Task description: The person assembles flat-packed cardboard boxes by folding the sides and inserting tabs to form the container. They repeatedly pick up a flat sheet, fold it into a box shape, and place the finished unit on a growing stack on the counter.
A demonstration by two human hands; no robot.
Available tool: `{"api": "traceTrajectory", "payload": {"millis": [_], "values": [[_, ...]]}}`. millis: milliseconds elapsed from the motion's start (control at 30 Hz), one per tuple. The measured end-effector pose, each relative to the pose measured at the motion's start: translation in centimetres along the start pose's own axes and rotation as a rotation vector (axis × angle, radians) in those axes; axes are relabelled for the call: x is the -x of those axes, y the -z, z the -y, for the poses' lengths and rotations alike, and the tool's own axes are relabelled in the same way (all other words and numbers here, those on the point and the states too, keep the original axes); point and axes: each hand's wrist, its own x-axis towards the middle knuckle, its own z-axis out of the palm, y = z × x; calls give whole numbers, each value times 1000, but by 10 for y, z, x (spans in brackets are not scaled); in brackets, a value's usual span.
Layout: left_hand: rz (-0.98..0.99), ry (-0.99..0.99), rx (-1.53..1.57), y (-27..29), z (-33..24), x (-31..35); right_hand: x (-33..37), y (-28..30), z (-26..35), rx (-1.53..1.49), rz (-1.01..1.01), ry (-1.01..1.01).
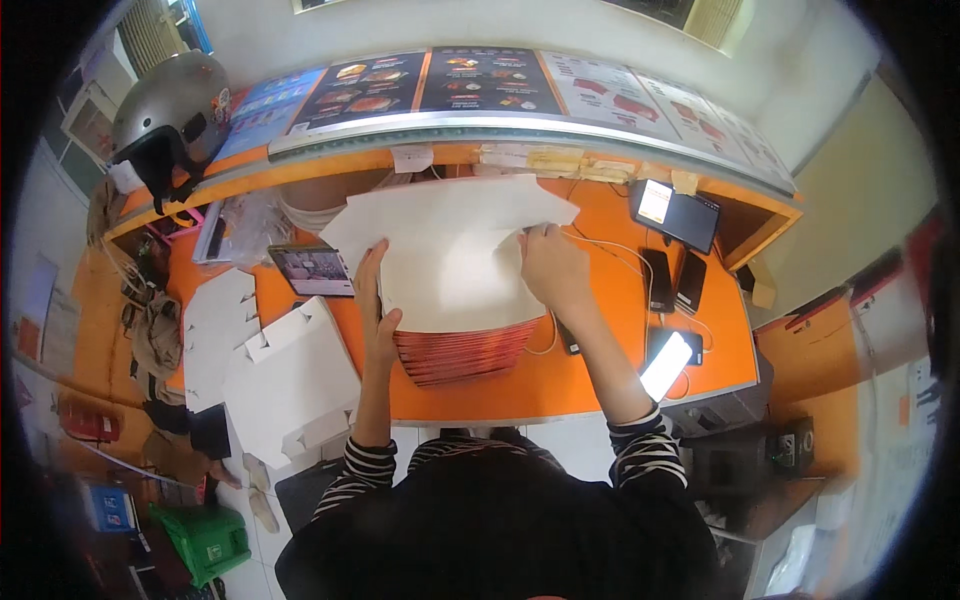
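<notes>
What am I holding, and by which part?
A carton stack: your right hand grips its right edge near the flap; your left hand lies against its left edge.

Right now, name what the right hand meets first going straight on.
Pointing up-left, the right hand would likely meet the white top carton first, which it seems to grip; depth is unclear.

No text can be read, the lettering on the dark picture panels point(482, 82) being too small.
</notes>
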Motion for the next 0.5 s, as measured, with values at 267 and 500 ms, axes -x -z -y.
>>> {"api": "traceTrajectory", "payload": {"millis": [267,500], "values": [[64,73,-108,2,-7,1,-7,-20,-19,37,195,78],[-8,106,239,-20,13,6,42,-1,0,-246,-222,427]]}}
